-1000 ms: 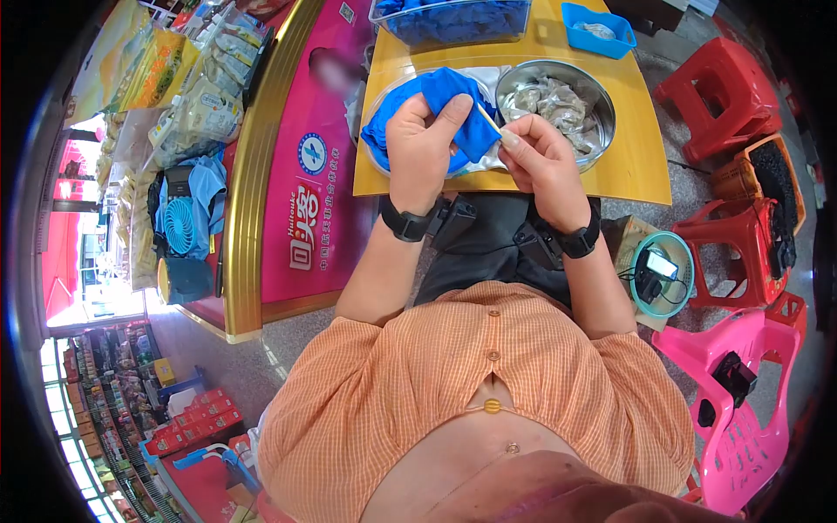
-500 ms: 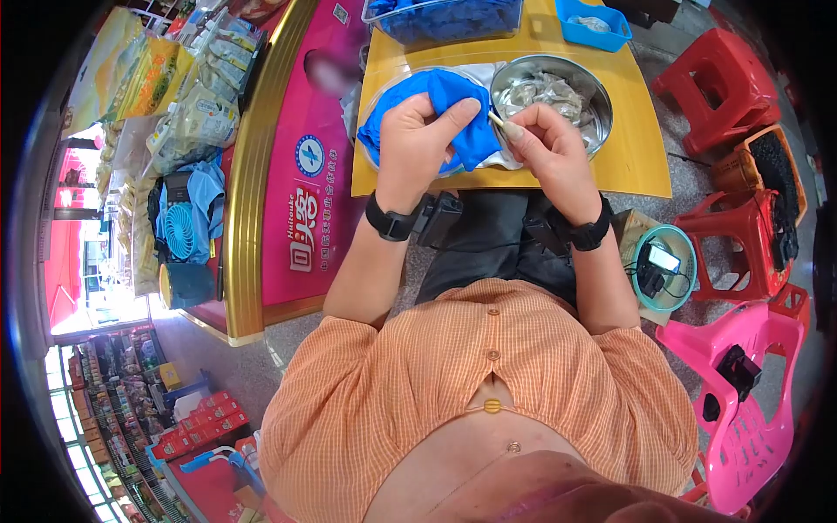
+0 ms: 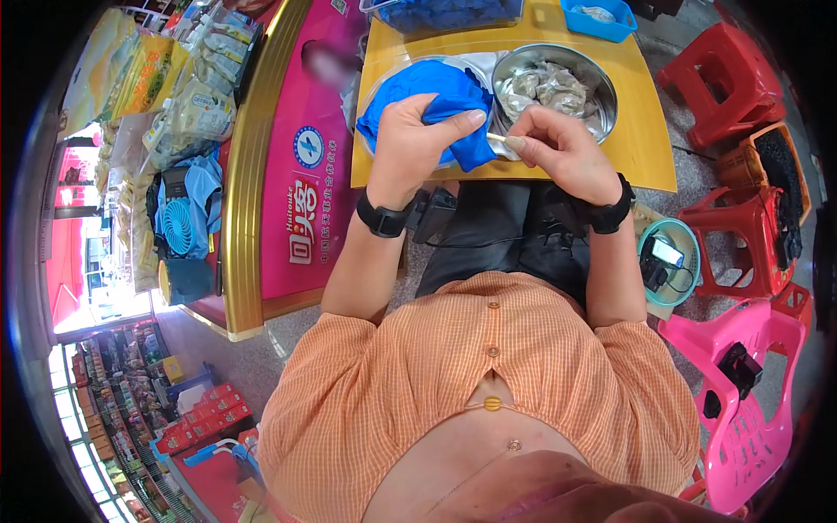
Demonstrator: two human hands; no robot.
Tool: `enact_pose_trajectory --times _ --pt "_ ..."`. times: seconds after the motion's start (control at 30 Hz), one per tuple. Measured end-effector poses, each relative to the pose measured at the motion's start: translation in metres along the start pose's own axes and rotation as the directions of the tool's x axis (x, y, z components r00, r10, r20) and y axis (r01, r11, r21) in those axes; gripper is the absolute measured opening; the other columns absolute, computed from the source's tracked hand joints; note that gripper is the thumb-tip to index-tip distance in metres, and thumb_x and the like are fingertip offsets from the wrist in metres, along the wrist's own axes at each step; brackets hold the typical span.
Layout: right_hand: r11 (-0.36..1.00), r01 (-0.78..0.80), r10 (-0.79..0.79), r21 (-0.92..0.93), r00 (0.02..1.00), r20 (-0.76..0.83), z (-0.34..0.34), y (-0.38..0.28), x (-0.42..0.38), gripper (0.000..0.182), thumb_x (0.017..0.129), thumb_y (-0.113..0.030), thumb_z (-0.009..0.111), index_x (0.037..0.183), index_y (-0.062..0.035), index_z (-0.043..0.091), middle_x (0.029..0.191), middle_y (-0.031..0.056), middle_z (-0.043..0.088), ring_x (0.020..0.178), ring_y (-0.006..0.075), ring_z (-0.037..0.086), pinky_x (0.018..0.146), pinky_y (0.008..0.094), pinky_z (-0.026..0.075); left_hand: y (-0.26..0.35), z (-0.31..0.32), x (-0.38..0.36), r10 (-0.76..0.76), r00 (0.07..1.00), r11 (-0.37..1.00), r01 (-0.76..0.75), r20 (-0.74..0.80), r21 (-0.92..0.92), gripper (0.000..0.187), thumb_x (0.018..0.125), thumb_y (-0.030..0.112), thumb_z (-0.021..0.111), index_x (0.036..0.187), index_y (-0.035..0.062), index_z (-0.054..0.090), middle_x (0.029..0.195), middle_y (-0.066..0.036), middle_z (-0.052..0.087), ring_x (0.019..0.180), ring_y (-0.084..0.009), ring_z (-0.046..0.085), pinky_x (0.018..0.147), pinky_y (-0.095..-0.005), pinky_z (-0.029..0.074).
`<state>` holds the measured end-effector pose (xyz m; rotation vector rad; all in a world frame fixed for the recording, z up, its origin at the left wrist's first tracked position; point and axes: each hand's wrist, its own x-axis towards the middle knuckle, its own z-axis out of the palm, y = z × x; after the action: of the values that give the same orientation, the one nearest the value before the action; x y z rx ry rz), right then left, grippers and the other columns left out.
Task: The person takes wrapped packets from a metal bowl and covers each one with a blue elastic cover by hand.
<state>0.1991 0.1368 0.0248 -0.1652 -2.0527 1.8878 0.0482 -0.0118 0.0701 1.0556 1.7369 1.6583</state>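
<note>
My left hand is closed on a piece of thin blue cloth, thumb on top, with a fold hanging down to the right. The rest of the cloth lies heaped in a shallow clear dish on the table. Between thumb and fingertips, my right hand pinches a thin pale stick, whose left end meets the edge of the blue fold. Just beyond the right hand stands a round metal bowl holding crumpled, greyish, translucent bundles.
The yellow wooden table carries a clear bin of blue material and a small blue basket at the back. A pink counter borders its left side. Red stools and a turquoise basket stand to the right.
Both hands have shifted slightly down, and the right one also a little to the right. The raised blue fold has dropped lower, and the stick has come down with the hands.
</note>
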Motion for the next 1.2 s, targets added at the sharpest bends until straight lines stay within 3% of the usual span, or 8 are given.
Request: enact_pose_trajectory --times 0.27,0.43,0.5,0.63,0.77,0.97,1.1,1.2 --pt "0.949 0.069 0.014 0.309 0.966 -0.26 0.016 0.006 0.007 0.012 0.094 -0.012 0.06 0.095 -0.0009 0.059 0.074 -0.0019 0.056 0.066 0.0047 0.05 0.059 0.0189 0.041 -0.004 0.002 0.001 -0.091 0.993 0.975 0.073 -0.075 -0.208 0.012 0.085 0.016 0.074 0.082 0.0057 0.069 0.071 0.003 0.063 0.055 -0.0029 0.052 0.046 -0.018 0.039" --pt "0.926 -0.063 0.098 0.372 0.992 -0.078 0.003 -0.007 0.002 0.012 0.094 -0.013 0.06 0.096 -0.0014 0.059 0.075 -0.0017 0.056 0.065 0.0047 0.049 0.059 0.0186 0.04 -0.006 0.001 0.008 -0.003 0.982 0.946 -0.058 -0.188 -0.319 0.014 0.087 0.016 0.072 0.086 0.003 0.069 0.076 0.002 0.064 0.059 -0.0044 0.055 0.051 -0.0185 0.043" --pt "0.941 -0.089 0.09 0.327 0.996 0.011 0.0 -0.007 0.002 0.011 0.094 -0.012 0.06 0.096 -0.0015 0.059 0.076 -0.0013 0.056 0.065 0.0049 0.048 0.059 0.0188 0.04 -0.01 -0.003 0.009 0.247 0.917 0.954 -0.287 -0.312 -0.088 0.015 0.087 0.015 0.071 0.089 0.0 0.069 0.085 -0.003 0.065 0.072 -0.0099 0.06 0.064 -0.0225 0.049" --pt "0.973 -0.068 0.069 0.222 0.998 0.003 0.005 0.002 0.004 0.01 0.094 -0.012 0.06 0.095 -0.0015 0.058 0.078 -0.0006 0.055 0.068 0.0056 0.049 0.061 0.0203 0.041 -0.007 -0.004 0.003 0.606 0.794 0.768 -0.569 -0.048 0.292 0.015 0.084 0.013 0.071 0.094 0.002 0.071 0.111 -0.013 0.065 0.111 -0.0194 0.057 0.096 -0.035 0.043" --pt "0.98 0.003 0.02 0.199 0.993 -0.114 0.009 0.004 0.006 0.01 0.094 -0.011 0.059 0.095 -0.0011 0.058 0.078 -0.001 0.055 0.069 0.0057 0.05 0.062 0.0207 0.042 -0.02 -0.007 0.007 0.469 0.876 0.875 -0.478 -0.114 -0.072 0.02 0.09 0.014 0.067 0.101 -0.002 0.068 0.135 -0.014 0.052 0.119 -0.0194 0.054 0.102 -0.0355 0.04" --pt "0.973 0.061 -0.017 0.221 0.981 -0.193 0.016 -0.001 0.005 0.01 0.094 -0.011 0.06 0.094 -0.001 0.058 0.077 -0.0019 0.055 0.07 0.0049 0.05 0.063 0.0199 0.042 -0.013 0.008 0.011 0.151 0.932 0.958 -0.22 -0.328 -0.183 0.036 0.092 0.01 0.064 0.125 -0.0032 0.054 0.114 -0.012 0.064 0.108 -0.0166 0.059 0.09 -0.0272 0.048" --pt "0.974 0.085 -0.039 0.211 0.977 -0.211 0.017 0.0 0.006 0.01 0.094 -0.011 0.06 0.094 -0.0011 0.058 0.077 -0.002 0.055 0.07 0.0048 0.05 0.063 0.0198 0.042 -0.031 -0.009 0.007 0.077 0.996 0.947 -0.088 -0.049 -0.308 0.023 0.089 0.008 0.068 0.108 -0.0016 0.06 0.103 -0.009 0.065 0.08 -0.0112 0.061 0.069 -0.0241 0.051" --pt "0.966 0.075 -0.018 0.246 0.974 -0.226 0.021 0.001 0.006 0.011 0.094 -0.012 0.061 0.093 -0.0011 0.057 0.077 -0.002 0.056 0.07 0.0047 0.051 0.062 0.0199 0.042 -0.018 0.005 0.001 -0.039 0.988 0.968 0.001 -0.146 -0.252 0.019 0.088 0.008 0.069 0.102 -0.0009 0.06 0.101 -0.009 0.064 0.08 -0.0104 0.059 0.069 -0.0237 0.05"
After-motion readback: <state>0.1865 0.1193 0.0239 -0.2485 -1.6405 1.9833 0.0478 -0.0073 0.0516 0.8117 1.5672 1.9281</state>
